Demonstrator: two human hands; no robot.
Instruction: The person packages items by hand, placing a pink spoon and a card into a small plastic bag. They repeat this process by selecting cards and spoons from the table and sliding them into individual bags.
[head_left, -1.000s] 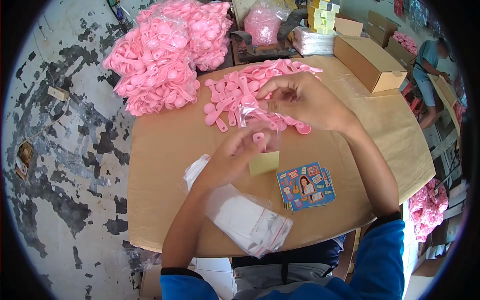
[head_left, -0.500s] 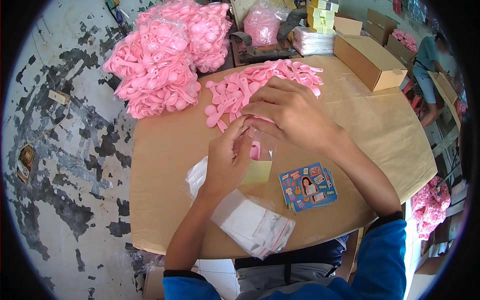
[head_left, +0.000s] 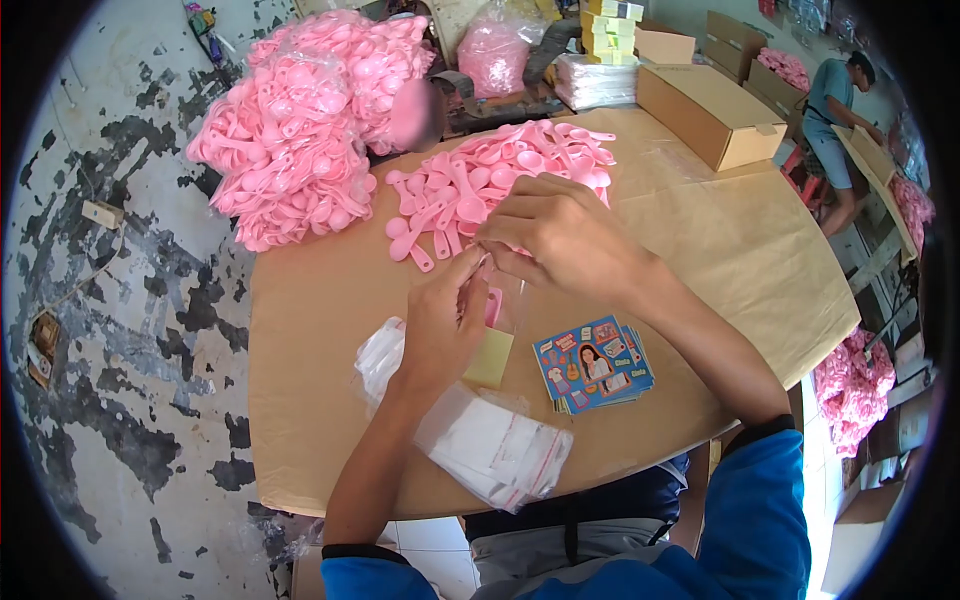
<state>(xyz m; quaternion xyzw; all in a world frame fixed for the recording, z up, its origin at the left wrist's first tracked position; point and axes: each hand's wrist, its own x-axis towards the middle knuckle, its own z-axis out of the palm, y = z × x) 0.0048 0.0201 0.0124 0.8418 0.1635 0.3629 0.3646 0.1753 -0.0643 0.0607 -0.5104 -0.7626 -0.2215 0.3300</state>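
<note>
My left hand (head_left: 440, 318) and my right hand (head_left: 560, 238) meet over the table, fingers of both pinched at the top edge of a clear plastic bag (head_left: 513, 300). Inside the bag show a pink spoon (head_left: 493, 306), mostly hidden by my left hand, and a pale yellow card (head_left: 491, 358). Just beyond my hands lies a heap of loose pink spoons (head_left: 470, 185). A stack of blue printed cards (head_left: 595, 365) sits below my right forearm. Clear plastic bags (head_left: 495, 450) lie in a pile beside my left wrist.
Large bags of pink spoons (head_left: 300, 140) stand at the back left. A cardboard box (head_left: 710, 115) sits at the far right of the paper-covered table (head_left: 740, 250). Behind are white packets (head_left: 595, 82) and yellow boxes (head_left: 608, 30). Another person (head_left: 835, 125) stands at the right.
The whole view has shifted slightly. Both hands stay pinched at the bag's top, and its yellow card has tilted. A blurred round patch now shows beside the large spoon bags.
</note>
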